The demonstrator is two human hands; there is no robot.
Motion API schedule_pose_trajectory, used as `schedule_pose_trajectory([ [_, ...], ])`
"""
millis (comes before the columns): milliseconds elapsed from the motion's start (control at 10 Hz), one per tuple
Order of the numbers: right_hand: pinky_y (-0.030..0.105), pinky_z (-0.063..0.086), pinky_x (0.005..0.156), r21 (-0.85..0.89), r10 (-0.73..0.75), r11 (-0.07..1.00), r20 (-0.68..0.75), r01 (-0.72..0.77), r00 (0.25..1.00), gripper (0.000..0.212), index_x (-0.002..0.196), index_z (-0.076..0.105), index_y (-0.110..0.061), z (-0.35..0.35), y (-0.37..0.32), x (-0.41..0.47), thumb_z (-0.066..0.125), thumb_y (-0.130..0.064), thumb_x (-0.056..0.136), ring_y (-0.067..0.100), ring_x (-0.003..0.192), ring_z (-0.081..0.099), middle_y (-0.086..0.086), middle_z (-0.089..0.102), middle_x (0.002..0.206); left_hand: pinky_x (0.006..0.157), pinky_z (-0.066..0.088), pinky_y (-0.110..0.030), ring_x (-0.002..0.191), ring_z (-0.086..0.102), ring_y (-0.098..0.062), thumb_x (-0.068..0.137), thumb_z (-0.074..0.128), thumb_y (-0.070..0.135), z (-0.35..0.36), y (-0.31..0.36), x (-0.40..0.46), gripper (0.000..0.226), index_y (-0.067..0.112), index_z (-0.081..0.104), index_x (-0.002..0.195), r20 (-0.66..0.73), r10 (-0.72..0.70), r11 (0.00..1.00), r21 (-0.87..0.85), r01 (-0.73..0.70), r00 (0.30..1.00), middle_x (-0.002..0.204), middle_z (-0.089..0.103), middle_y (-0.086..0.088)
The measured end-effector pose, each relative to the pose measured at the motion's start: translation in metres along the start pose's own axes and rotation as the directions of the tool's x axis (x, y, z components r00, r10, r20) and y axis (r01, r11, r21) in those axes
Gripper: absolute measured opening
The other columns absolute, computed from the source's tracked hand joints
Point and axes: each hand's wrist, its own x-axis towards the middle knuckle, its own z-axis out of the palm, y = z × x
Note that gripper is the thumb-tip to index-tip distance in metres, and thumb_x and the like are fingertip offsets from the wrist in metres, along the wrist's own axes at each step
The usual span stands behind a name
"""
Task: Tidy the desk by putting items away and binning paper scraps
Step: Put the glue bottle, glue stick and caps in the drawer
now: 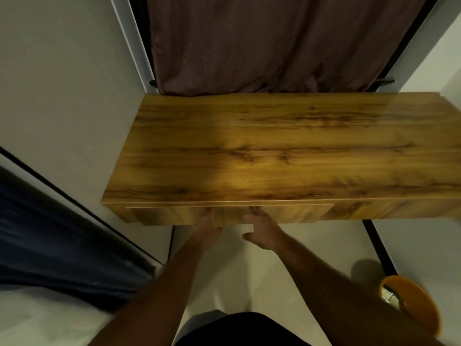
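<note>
Both hands, left hand and right hand, press flat fingers on drawer front | I see drawer just ahead, lower middle, long side left-right | left hand nearer its middle

A brown curtain was hung behind the far edge, its hem gathered in folds. Pale walls were seen to the left and right. Dark blue fabric was draped at the lower left, above white bedding. A pale floor was spread below.
</note>
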Motion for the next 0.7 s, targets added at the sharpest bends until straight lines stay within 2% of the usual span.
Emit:
schedule_pose_trajectory([
  [100, 0.034, 0.024, 0.115, -0.005, -0.025, 1.0, 0.019, 0.026, 0.999, 0.073, 0.149, 0.035, -0.02, -0.007, 0.001, 0.004, 0.069, -0.036, 0.086, 0.021, 0.147, 0.018, 0.003, 0.023, 0.16, 0.098, 0.04, -0.035, 0.126, 0.048, -0.029, 0.087, 0.061, 0.014, 0.002, 0.0, 0.009, 0.079, 0.02, 0.016, 0.153, 0.036, 0.047, 0.999, 0.02, -0.048, 0.998, 0.147, 0.04, -0.011],
  [200, 0.035, 0.023, 0.115, 0.01, -0.08, 0.997, 0.061, 0.08, 0.995, 0.077, 0.15, 0.032, -0.019, -0.006, 0.003, 0.003, 0.071, -0.035, 0.085, 0.023, 0.148, 0.014, 0.004, 0.018, 0.161, 0.1, 0.041, -0.036, 0.129, 0.046, -0.028, 0.086, 0.065, 0.022, 0.007, -0.004, 0.016, 0.082, 0.02, 0.016, 0.152, 0.082, 0.034, 0.999, 0.034, -0.037, 0.996, 0.149, 0.037, -0.01],
  [300, 0.033, 0.028, 0.111, 0.079, -0.08, 0.994, 0.049, 0.076, 0.996, 0.074, 0.148, 0.035, -0.019, -0.01, 0.002, -0.001, 0.071, -0.034, 0.085, 0.022, 0.144, 0.025, 0.003, 0.026, 0.158, 0.108, 0.037, -0.042, 0.136, 0.039, -0.03, 0.087, 0.065, 0.027, 0.008, -0.001, 0.017, 0.083, 0.02, 0.014, 0.153, 0.143, 0.054, 0.997, 0.044, -0.061, 0.988, 0.154, 0.029, -0.006],
  [400, 0.032, 0.036, 0.104, 0.121, -0.02, 0.993, 0.049, 0.014, 0.999, 0.062, 0.139, 0.049, -0.016, -0.021, -0.005, 0.008, 0.072, -0.035, 0.084, 0.022, 0.132, 0.044, 0.003, 0.047, 0.145, 0.113, 0.031, -0.04, 0.139, 0.036, -0.026, 0.091, 0.062, 0.029, 0.01, -0.001, 0.029, 0.066, 0.018, 0.03, 0.148, 0.295, 0.15, 0.987, 0.006, -0.159, 0.944, 0.152, 0.033, -0.005],
  [500, 0.035, 0.051, 0.089, 0.154, 0.013, 0.988, 0.047, -0.02, 0.999, 0.038, 0.113, 0.067, -0.014, -0.036, -0.011, 0.02, 0.075, -0.032, 0.081, 0.021, 0.106, 0.062, 0.004, 0.066, 0.115, 0.112, 0.028, -0.028, 0.135, 0.04, -0.019, 0.088, 0.058, 0.044, -0.002, 0.018, 0.036, 0.062, 0.02, 0.042, 0.143, 0.39, 0.181, 0.975, 0.048, -0.216, 0.903, 0.145, 0.043, 0.002],
  [600, 0.03, 0.051, 0.081, 0.182, 0.039, 0.982, 0.024, -0.042, 0.999, 0.027, 0.106, 0.07, -0.014, -0.051, -0.014, 0.028, 0.071, -0.028, 0.082, 0.017, 0.094, 0.065, 0.003, 0.07, 0.105, 0.097, 0.047, -0.036, 0.104, 0.058, -0.018, 0.087, 0.063, 0.035, -0.014, 0.034, 0.046, 0.032, 0.017, 0.066, 0.114, 0.323, 0.2, 0.979, -0.042, -0.197, 0.925, 0.112, 0.064, -0.001],
  [700, 0.025, 0.046, 0.081, 0.208, 0.05, 0.977, -0.038, -0.041, 0.998, 0.028, 0.114, 0.069, -0.016, -0.064, -0.019, 0.029, 0.065, -0.026, 0.089, 0.014, 0.097, 0.063, 0.001, 0.069, 0.11, 0.08, 0.046, -0.025, 0.097, 0.062, -0.016, 0.085, 0.062, 0.043, -0.034, 0.049, 0.049, 0.026, 0.025, 0.07, 0.103, 0.199, 0.225, 0.967, 0.071, -0.244, 0.954, 0.107, 0.068, 0.005],
])
